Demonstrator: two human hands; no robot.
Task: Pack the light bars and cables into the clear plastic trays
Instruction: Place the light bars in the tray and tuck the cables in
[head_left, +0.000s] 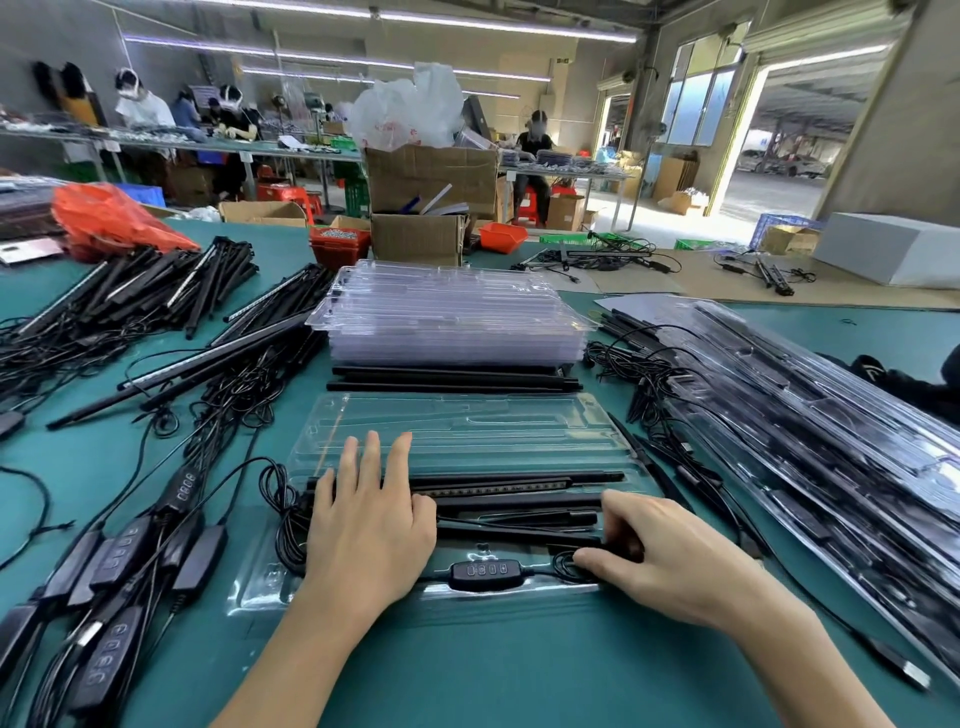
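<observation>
Green worktop (467, 675), near edge — clear tray (467, 431) holds the light bars (519, 488); left hand (363, 530) presses them flat-fingered, right hand (660, 561) pinches the coiled cable (563, 564) into its pocket — closing the lid likely comes next

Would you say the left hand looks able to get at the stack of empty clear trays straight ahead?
Probably yes: the left hand lies flat on the light bars in the open tray, and only low black bars lie before the stack of empty trays.

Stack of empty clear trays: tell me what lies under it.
Black light bars stick out beneath the stack of clear trays, lying crosswise. How many, and what lies further under, is covered.
</observation>
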